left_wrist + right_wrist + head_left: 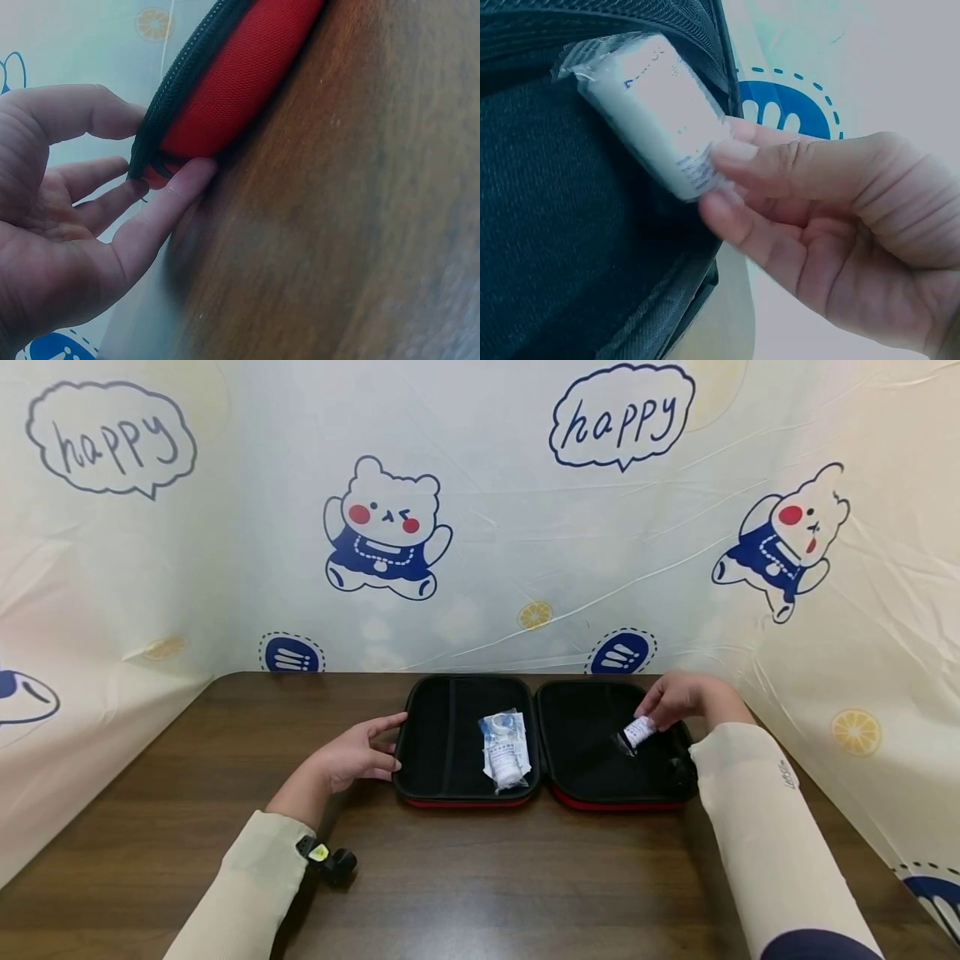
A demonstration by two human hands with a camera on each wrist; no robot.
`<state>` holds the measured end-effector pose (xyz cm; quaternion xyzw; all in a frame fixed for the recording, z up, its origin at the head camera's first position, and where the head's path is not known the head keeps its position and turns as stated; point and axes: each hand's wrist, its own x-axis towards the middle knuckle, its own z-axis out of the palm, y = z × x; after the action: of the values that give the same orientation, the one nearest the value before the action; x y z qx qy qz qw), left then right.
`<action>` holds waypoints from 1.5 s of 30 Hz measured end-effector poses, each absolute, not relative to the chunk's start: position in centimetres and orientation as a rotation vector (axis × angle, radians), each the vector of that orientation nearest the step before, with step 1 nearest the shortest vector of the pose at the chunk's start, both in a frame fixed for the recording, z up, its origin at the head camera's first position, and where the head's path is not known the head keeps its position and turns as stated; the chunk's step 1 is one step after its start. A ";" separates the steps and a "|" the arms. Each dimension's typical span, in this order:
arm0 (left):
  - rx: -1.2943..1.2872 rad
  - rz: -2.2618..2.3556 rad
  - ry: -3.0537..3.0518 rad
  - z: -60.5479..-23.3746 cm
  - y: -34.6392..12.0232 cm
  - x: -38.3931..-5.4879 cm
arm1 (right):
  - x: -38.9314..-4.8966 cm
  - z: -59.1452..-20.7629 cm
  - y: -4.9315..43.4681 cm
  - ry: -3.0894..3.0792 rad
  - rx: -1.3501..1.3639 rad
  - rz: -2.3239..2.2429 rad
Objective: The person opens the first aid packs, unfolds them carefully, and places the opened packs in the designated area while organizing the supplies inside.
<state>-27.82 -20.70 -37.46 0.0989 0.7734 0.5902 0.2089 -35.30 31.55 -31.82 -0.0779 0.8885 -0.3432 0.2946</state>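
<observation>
A zippered case [422, 743] with black lining and a red outside lies unfolded flat on the wooden table. My left hand [358, 752] touches its left edge; in the left wrist view its spread fingers [154, 217] rest against the dark rim and red wall. Over the right half of the case, my right hand [678, 697] pinches a white bandage roll [656, 112] in clear plastic wrap between thumb and fingers. Inside the left half lie clear-wrapped white items [506, 752], printed with small text too small to read.
A patterned cloth [495, 527] with cartoon bears hangs behind and beside the table [487, 885]. A small black device [330, 862] is strapped at the left wrist. Black elastic runs across the left lining, and a hinge joins the two halves.
</observation>
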 end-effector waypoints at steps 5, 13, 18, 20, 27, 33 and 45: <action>0.277 1.638 2.151 -37.5 -20.7 -27.8 | -35.2 -32.0 32.2 2.454 -0.226 -0.926; 0.275 1.642 2.149 -37.5 -20.7 -27.9 | -35.4 -32.3 32.2 2.594 -0.171 -0.977; 0.275 1.640 2.150 -37.5 -20.7 -27.9 | -35.7 -32.8 31.5 2.554 -0.129 -1.066; 0.274 1.640 2.151 -37.5 -20.7 -27.9 | -35.8 -33.0 31.2 2.545 -0.121 -1.074; 0.272 1.636 2.156 -37.5 -20.7 -27.9 | -35.8 -33.6 30.7 2.510 -0.136 -1.105; 0.291 1.622 2.163 -37.6 -20.5 -27.9 | -36.0 -34.2 30.3 2.505 -0.188 -1.112; 0.276 1.625 2.170 -37.5 -20.7 -27.9 | -36.9 -35.7 29.8 2.490 -0.198 -1.323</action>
<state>-27.87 -20.66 -37.48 0.0989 0.7791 0.5835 0.2068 -36.89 29.78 -35.67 -0.0691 0.8700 -0.4624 0.1567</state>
